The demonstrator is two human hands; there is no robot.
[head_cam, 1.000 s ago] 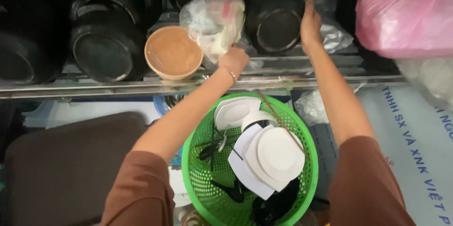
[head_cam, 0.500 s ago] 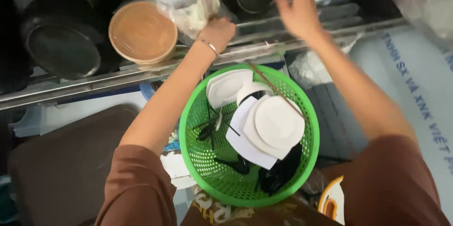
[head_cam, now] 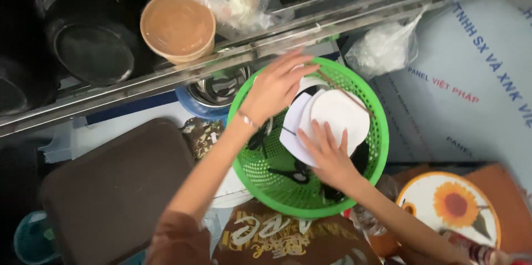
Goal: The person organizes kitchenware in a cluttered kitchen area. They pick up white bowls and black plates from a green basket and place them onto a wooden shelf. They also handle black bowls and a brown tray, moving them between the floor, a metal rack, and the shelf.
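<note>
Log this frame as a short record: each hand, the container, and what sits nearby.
left hand: open, over the basket's far side, near the white dishes
right hand: flat on round white plate
container: green plastic mesh basket, holding white plates and dark utensils
nearby: brown paper bowl on metal shelf rail; dark brown tray

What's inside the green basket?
In the green basket: white plates overlapping, dark utensils on the mesh floor, a thin stick across the top. The left hand and right hand cover whatever lies beneath them.
</note>
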